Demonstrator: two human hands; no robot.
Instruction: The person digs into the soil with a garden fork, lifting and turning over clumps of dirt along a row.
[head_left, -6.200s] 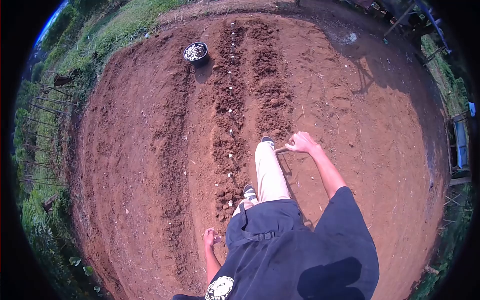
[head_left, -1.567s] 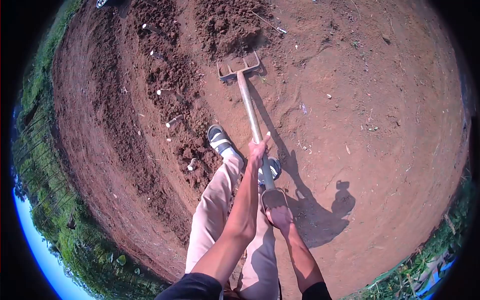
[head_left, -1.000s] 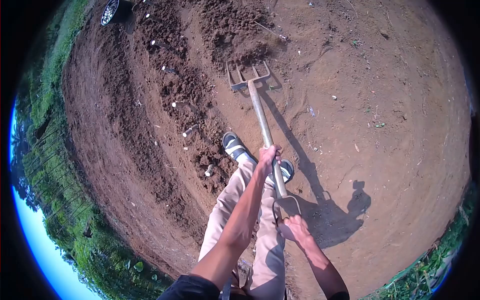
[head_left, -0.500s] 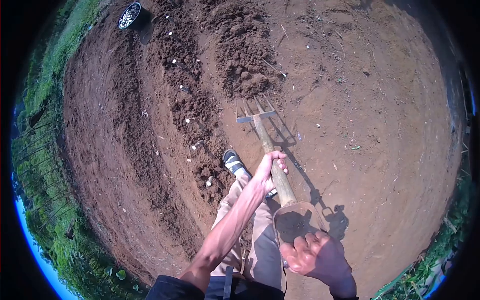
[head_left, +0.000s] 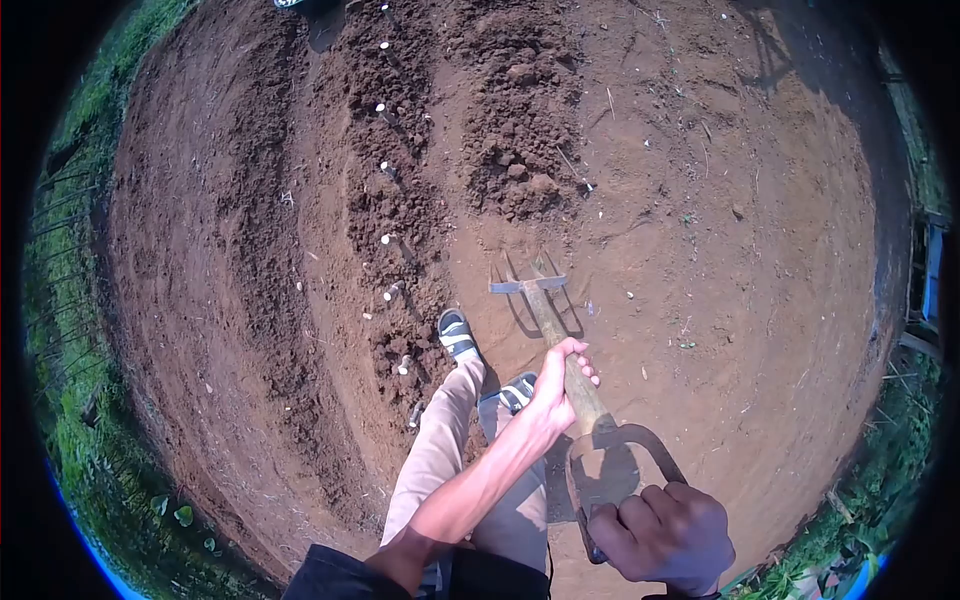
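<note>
A garden fork with a wooden shaft and metal tines slants away from my body, its tines pointing forward. My left hand is closed around the middle of the shaft. My right hand grips the end of the metal D-shaped handle, knuckles up. The tines sit over smooth brown soil, short of a loosened patch, and their shadow falls apart from them on the ground. Two striped shoes show left of the shaft.
Left of the fork, a row of short stakes with pale ends stands in crumbly dug soil. Part of a container shows at the top edge. Green plants border the plot at left, with more at lower right.
The fork's head has drawn back from the loosened patch, closer to my feet. Both hands keep their hold. My view has shifted, and the second shoe shows more fully.
</note>
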